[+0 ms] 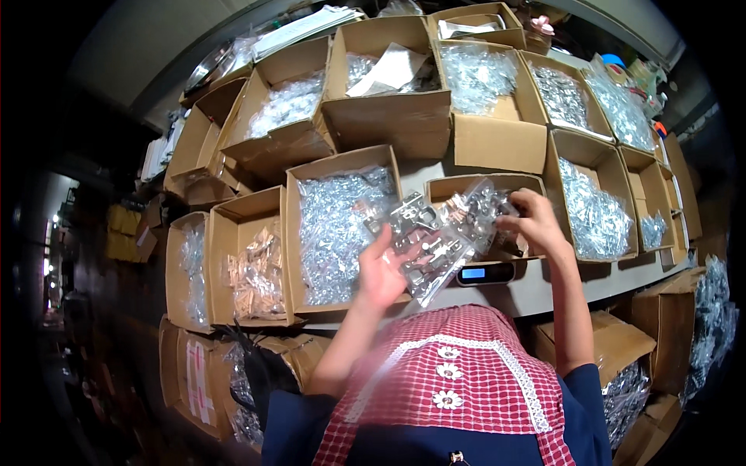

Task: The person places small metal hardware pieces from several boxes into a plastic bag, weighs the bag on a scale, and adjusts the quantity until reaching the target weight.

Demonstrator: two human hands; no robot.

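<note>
My left hand (379,272), thumb raised, cradles a clear plastic bag of metal parts (435,250) at the middle of the bench. Flat silvery plates with holes show through the film. My right hand (535,221) is closed, its fingertips pinching clear plastic at the right, by more small metal pieces (475,211). Whether both hands hold one bag or separate bags, I cannot tell. Beneath them stands a low cardboard box (528,183), its contents partly hidden by the hands and plastic. A digital scale (486,274) with a lit blue display sits at the box's near side.
Cardboard boxes of bagged small parts surround the bench: a large one of silvery packets (342,233) on the left, one of copper-coloured pieces (256,268) beyond it, another of packets (590,210) on the right. A taller box (388,124) stands behind. More boxes (614,334) stand below the bench edge.
</note>
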